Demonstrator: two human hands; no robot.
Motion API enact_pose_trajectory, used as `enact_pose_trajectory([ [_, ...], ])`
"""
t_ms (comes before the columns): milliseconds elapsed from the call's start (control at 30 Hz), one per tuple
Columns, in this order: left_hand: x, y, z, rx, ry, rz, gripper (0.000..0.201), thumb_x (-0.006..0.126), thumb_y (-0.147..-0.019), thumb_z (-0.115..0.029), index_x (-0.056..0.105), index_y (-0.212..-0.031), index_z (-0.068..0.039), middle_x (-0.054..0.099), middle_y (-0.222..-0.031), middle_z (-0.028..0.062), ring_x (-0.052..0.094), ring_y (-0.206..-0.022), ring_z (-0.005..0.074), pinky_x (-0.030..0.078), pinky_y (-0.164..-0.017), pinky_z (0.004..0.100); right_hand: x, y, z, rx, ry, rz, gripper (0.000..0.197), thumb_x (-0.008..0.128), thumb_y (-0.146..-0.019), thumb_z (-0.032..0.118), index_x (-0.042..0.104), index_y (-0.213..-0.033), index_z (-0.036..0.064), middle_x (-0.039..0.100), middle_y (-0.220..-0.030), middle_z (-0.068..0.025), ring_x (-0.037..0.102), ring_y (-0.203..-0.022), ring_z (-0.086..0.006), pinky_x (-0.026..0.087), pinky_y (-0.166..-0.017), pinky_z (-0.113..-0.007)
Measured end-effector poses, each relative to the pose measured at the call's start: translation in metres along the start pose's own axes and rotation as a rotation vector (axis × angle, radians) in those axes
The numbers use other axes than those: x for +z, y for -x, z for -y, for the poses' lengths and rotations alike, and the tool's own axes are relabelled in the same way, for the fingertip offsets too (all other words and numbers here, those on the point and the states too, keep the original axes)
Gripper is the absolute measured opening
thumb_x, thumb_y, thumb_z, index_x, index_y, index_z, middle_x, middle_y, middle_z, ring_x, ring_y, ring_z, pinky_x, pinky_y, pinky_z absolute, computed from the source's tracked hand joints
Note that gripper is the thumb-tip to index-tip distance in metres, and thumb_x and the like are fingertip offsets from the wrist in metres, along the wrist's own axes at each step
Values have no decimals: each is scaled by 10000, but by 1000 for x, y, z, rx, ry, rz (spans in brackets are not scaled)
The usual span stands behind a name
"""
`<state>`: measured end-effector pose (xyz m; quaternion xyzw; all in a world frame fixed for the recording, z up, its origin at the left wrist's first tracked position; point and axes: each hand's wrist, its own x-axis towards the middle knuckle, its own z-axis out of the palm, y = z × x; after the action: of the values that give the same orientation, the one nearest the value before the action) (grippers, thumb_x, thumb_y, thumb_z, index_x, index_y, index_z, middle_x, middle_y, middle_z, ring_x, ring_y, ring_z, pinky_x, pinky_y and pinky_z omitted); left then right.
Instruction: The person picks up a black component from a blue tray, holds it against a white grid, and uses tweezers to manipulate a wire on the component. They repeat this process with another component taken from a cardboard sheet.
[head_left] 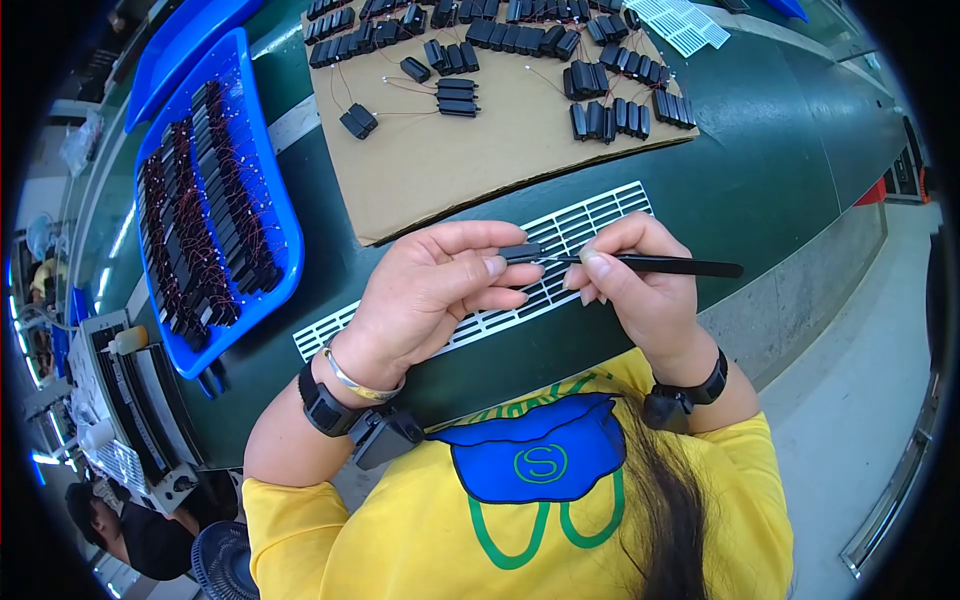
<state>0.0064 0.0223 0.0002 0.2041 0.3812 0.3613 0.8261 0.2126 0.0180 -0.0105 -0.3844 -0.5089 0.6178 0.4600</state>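
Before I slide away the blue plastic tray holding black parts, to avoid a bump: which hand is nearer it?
Left. The left hand is right of the blue tray, apart from it; the right hand is farther right.

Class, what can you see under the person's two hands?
A white slotted strip on the green table passes beneath the left hand and the right hand. The hands cover parts of both, so anything lying there cannot be seen.
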Motion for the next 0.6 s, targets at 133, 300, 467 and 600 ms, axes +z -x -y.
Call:
enact_pose_trajectory([
  [133, -1, 0, 1, -1, 3, -7, 254, 486, -842, -9, 480, -1084, 66, 555, -1001, 150, 584, -934, 237, 526, -753, 268, 0, 0, 1, 13, -17, 6, 73, 552, -816, 60, 510, -830, 2, 602, -741, -68, 538, -625, -64, 439, -559, -176],
  [300, 0, 0, 2, 9, -5, -13, 254, 484, -840, -4, 480, -1084, 65, 556, -999, 146, 584, -934, 236, 525, -751, 262, 1, 0, 1, -5, 3, 25, 78, 555, -815, 64, 512, -831, 1, 601, -738, -71, 536, -621, -66, 440, -560, -180],
  [467, 1, 0, 3, 31, -17, -17, 250, 485, -836, 3, 488, -1077, 65, 562, -993, 149, 587, -928, 242, 526, -749, 263, 1, 2, 2, 3, -1, 20, 79, 557, -812, 62, 514, -834, -1, 602, -737, -74, 535, -619, -68, 440, -560, -183],
  [600, 1, 0, 4, 43, -10, -31, 245, 479, -833, 16, 498, -1071, 67, 572, -985, 162, 593, -920, 260, 529, -750, 275, 2, 1, 1, -21, 38, 0, 67, 534, -813, 52, 490, -814, 3, 598, -713, -110, 556, -595, -104, 450, -540, -194],
])
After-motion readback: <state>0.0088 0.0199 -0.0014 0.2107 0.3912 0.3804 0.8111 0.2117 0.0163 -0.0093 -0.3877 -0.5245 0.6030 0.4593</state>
